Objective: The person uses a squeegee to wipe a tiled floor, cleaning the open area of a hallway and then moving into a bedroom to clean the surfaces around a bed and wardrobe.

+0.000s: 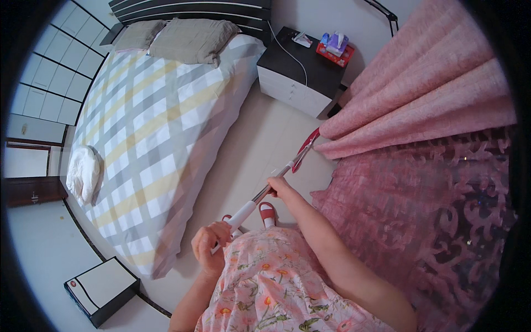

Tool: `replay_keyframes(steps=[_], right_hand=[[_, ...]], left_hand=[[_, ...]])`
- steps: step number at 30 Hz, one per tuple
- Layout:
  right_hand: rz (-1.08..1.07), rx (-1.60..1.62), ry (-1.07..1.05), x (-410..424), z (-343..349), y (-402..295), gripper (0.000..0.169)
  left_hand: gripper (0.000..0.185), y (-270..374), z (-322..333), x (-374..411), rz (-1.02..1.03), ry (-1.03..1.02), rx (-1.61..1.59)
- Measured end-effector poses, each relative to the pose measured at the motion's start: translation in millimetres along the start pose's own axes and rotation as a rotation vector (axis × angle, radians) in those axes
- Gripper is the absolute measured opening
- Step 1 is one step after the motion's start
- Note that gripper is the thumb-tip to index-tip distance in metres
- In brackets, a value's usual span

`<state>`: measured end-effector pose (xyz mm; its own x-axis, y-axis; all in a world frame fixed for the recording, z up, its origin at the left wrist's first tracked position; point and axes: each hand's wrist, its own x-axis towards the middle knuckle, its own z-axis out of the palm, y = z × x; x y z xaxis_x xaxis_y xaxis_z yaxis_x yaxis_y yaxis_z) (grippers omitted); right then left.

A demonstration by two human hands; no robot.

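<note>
My left hand [210, 245] is closed around the white upper grip of a mop handle [242, 216], close to my body. Further down, my right hand [279, 187] grips the metal section of the same pole. The pole slants away from me toward the upper right. At its far end, the red mop head [305, 150] lies on the pale tiled floor [265, 120], its far tip at the hem of a pink curtain [415, 95]. Part of that tip may be hidden by the cloth.
A bed with a checked cover [161, 137] stands on the left. Beyond the mop is a nightstand [292, 93] bearing tissue packs [337, 43] and a white cable [290, 52]. Sheer lace curtain [386, 216] hangs at right. A black-and-white cabinet [103, 286] sits lower left.
</note>
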<state>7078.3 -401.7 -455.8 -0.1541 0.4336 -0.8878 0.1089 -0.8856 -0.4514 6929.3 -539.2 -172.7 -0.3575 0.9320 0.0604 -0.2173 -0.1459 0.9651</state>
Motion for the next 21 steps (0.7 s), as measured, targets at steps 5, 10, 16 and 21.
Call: replay_keyframes(steps=[5, 10, 16, 21], right_hand=[[0.008, -0.077, 0.069, 28.1, -56.3, -29.9, 0.011], [-0.018, -0.095, 0.276, 38.1, -101.8, -38.2, 0.013], [-0.061, -0.267, 0.259, 97.7, -170.1, -64.8, 0.016], [-0.038, -0.258, 0.265, 136.6, -199.7, -121.1, 0.017]], left_hand=[[0.022, -47.0, 27.7, -0.1, -0.074, -0.079, 0.021], [0.012, -82.1, 55.5, -11.0, -0.049, -0.328, 0.097], [0.016, -120.9, 95.0, 35.2, 0.049, -0.539, 0.21], [0.012, -157.0, 119.6, 93.6, 0.197, -0.615, 0.148]])
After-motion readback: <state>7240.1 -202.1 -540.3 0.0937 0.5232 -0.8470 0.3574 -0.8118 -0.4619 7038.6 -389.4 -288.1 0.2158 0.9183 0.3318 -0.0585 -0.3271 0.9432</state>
